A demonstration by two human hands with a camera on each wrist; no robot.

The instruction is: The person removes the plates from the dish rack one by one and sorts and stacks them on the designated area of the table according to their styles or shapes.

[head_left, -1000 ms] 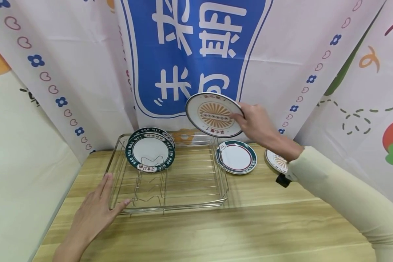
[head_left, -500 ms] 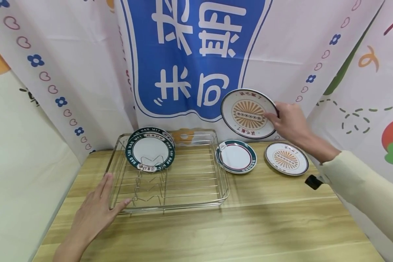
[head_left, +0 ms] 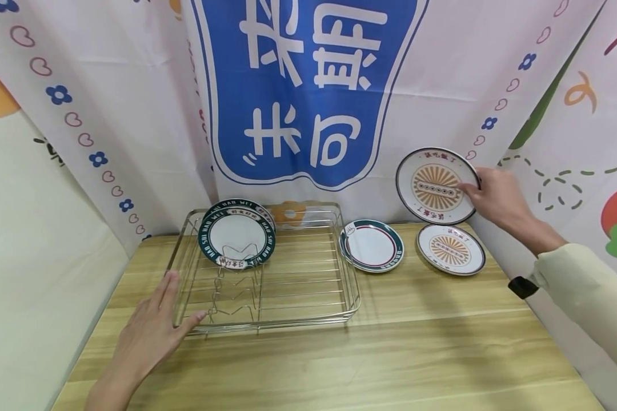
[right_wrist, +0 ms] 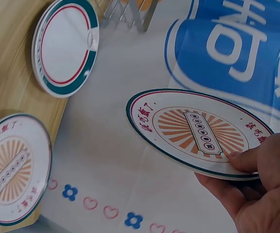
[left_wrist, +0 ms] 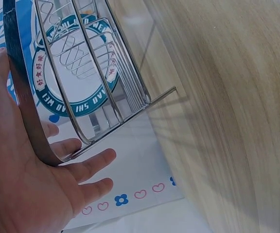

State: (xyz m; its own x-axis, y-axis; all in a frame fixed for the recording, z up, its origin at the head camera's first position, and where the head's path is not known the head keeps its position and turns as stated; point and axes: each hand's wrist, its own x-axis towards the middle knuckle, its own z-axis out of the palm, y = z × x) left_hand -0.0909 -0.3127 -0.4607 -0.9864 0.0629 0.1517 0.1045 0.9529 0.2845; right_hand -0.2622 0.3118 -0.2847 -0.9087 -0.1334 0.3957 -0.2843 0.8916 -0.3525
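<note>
My right hand (head_left: 504,200) pinches the right rim of a white plate (head_left: 436,185) with an orange sunburst, thumb on its face and fingers beneath. The plate is tilted toward the head camera, above a matching sunburst plate (head_left: 451,249) that lies on the table. My left hand (head_left: 149,331), fingers extended, rests against the front left corner of a wire dish rack (head_left: 303,325); in the left wrist view the palm (left_wrist: 23,184) meets the metal frame. Green-rimmed plates (head_left: 238,237) lean upright at the rack's back left, one overlapping another.
Right of the rack, white plates with green rims (head_left: 372,245) lie stacked on the wooden table (head_left: 339,365). A printed cloth (head_left: 432,68) hangs right behind the rack and plates. The rack's wire dividers (head_left: 236,297) stand in front of its leaning plates.
My right hand has carried the sunburst plate rightward, from over the rack to above the matching plate on the table. The left hand keeps its place on the rack.
</note>
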